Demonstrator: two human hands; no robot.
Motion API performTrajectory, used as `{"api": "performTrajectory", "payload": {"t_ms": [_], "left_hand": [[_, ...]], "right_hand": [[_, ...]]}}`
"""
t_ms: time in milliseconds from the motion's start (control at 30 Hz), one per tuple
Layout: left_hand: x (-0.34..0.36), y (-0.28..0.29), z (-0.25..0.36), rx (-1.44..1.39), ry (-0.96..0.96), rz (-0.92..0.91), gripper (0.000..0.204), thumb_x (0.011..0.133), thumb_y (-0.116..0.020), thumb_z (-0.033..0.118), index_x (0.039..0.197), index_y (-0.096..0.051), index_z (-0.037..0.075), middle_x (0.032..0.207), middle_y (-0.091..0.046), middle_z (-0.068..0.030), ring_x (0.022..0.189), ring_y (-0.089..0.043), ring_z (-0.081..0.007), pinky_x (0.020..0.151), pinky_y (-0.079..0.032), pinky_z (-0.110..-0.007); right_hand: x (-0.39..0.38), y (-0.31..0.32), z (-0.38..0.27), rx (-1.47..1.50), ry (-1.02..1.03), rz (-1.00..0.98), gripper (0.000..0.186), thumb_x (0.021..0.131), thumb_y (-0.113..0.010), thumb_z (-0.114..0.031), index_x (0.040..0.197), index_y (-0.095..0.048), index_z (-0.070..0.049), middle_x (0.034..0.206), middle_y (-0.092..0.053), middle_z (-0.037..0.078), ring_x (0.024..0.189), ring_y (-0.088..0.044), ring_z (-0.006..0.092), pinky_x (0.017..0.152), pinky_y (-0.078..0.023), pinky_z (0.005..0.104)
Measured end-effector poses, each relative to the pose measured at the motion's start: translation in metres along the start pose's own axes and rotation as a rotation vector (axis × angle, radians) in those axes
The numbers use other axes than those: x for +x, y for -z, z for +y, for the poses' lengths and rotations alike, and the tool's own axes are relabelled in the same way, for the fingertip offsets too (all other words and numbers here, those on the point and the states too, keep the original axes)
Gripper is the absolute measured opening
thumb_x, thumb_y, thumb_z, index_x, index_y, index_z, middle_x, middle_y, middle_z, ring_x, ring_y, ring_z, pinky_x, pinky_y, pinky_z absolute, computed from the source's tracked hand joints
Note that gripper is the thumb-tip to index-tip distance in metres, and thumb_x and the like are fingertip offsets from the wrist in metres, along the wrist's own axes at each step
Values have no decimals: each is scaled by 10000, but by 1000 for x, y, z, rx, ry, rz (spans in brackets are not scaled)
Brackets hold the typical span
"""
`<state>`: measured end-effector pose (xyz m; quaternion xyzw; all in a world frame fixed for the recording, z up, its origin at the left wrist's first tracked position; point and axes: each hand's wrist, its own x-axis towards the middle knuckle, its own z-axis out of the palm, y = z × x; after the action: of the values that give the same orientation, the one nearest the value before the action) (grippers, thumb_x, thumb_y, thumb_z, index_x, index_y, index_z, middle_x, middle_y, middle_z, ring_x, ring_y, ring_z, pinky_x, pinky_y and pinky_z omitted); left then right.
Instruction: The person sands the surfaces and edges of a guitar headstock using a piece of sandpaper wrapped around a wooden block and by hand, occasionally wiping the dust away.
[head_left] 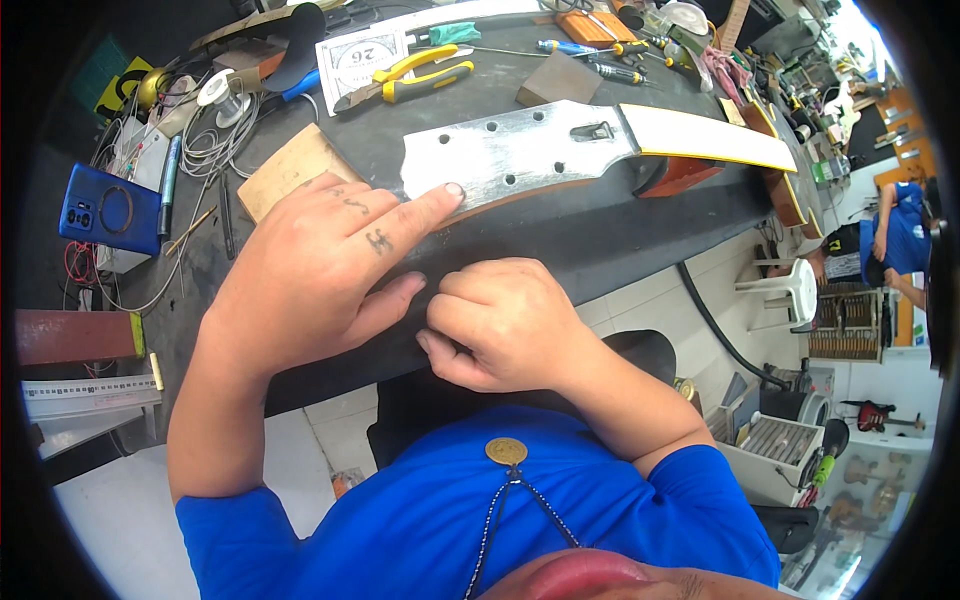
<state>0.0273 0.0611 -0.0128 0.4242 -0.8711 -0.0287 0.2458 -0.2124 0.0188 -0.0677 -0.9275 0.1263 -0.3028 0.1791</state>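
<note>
A guitar neck lies across the bench, its silver-grey headstock facing up with several round holes and a slot near the nut. The cream fretboard with a yellow edge runs off to the right. My left hand reaches over from the left, index fingertip resting on the headstock's near left corner, thumb apart and nothing visibly held. Close to the bench edge, my right hand is closed with fingers curled in; whether anything is inside is hidden. Beside my left hand lies a tan wooden board.
Behind the headstock lie yellow-handled pliers, a printed white card and a dark block. Screwdrivers lie farther back. At left are a blue phone, coiled cable and a ruler. Another person is at far right.
</note>
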Motion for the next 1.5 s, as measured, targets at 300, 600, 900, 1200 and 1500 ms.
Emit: {"api": "performTrajectory", "payload": {"t_ms": [300,600,900,1200,1500], "left_hand": [[-1,2,1,37,-1,-12,782,752,-882,111,1503,-674,53,995,-736,-129,907,-717,-343,860,-559,-456],[0,2,1,29,10,-26,789,749,-881,112,1508,-675,55,1000,-741,-129,912,-718,-345,867,-561,-455],[0,2,2,27,17,-36,801,741,-882,104,1513,-674,58,1000,-745,-126,922,-723,-341,884,-566,-456],[0,5,0,0,34,-23,711,768,-865,82,1457,-692,49,1008,-747,-128,927,-727,-342,883,-564,-453],[-14,29,-19,326,632,-244,819,767,-956,500,1373,-675,27,1629,-487,-333,1504,-468,-527,1230,-414,-605]], "right_hand": [[1,1,-1,-2,-4,-5,187,828,-811,-193,799,-654,-95,733,-626,61,679,-684,287,626,-578,432],[0,-1,0,11,-7,6,192,830,-810,-187,789,-647,-93,719,-609,68,671,-674,293,622,-572,433],[0,0,-1,4,-14,4,209,824,-813,-180,763,-634,-91,705,-602,70,659,-668,294,618,-571,433],[1,0,-1,5,-16,1,216,824,-812,-176,756,-623,-96,707,-594,67,660,-666,289,616,-568,428],[-1,-1,-1,6,-24,-15,268,828,-813,-179,738,-568,-118,704,-557,52,658,-649,280,601,-547,430]]}}
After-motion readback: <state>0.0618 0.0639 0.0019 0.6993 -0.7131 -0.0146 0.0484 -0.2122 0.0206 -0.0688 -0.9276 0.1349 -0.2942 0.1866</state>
